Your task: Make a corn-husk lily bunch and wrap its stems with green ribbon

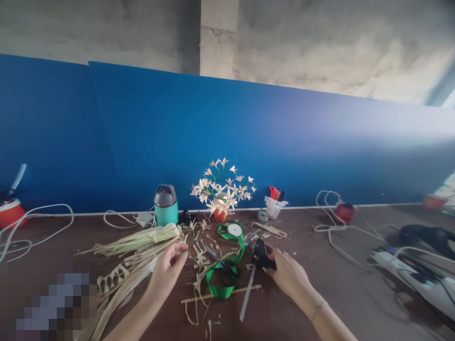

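Observation:
My right hand (pixel 289 272) is wrapped round the handle of a black glue gun (pixel 262 254); a long, pale glue stick (pixel 248 294) extends from it toward me. My left hand (pixel 169 264) is closed in a pinch above dried plant strips (pixel 138 272), and whatever lies between its fingertips is too small to make out. Between my hands are black-handled scissors (pixel 227 271) and green ribbon (pixel 221 286), part of it still on a white-centred spool (pixel 234 230). Pale cut scraps (pixel 199 255) and a thin stick (pixel 220 294) lie around them.
Behind stands an orange pot (pixel 220 216) of cream artificial flowers (pixel 222 192). A teal container (pixel 166 210) is at its left, a white cup (pixel 274 208) at its right. White cables (pixel 334 237) and a power strip (pixel 412 272) lie on the right; a blue partition (pixel 149 132) backs the table.

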Action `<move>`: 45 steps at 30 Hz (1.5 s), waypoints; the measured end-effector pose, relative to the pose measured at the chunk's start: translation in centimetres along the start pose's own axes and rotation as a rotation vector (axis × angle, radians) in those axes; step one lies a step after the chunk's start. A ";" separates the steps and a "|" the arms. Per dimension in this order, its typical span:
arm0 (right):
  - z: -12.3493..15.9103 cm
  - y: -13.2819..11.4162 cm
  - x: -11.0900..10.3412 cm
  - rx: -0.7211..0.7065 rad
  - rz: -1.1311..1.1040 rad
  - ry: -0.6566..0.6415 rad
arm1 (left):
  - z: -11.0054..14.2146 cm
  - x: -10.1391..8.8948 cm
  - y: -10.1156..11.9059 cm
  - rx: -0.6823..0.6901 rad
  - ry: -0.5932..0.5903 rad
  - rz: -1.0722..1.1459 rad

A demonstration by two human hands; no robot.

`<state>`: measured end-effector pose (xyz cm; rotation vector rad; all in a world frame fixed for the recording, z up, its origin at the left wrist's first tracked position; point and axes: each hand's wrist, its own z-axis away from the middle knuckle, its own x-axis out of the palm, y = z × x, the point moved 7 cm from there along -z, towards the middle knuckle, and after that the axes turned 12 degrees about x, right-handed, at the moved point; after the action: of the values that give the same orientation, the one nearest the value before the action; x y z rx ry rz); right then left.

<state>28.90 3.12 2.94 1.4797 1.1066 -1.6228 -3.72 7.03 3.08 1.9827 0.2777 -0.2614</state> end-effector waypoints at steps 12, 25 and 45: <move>-0.2 0.3 0.6 -0.063 -0.027 0.091 | -0.4 -0.6 -1.7 0.049 -0.113 -0.294; 0.6 -0.9 -1.1 -0.086 0.122 0.189 | 2.0 3.2 -0.7 -0.036 -0.548 -0.407; 2.4 -18.5 2.0 -0.603 -0.256 -0.116 | 0.4 0.7 2.6 0.192 -0.401 -0.379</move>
<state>11.06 8.78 3.67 0.8689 1.5895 -1.3380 -2.23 5.64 4.95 2.0003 0.3765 -0.9456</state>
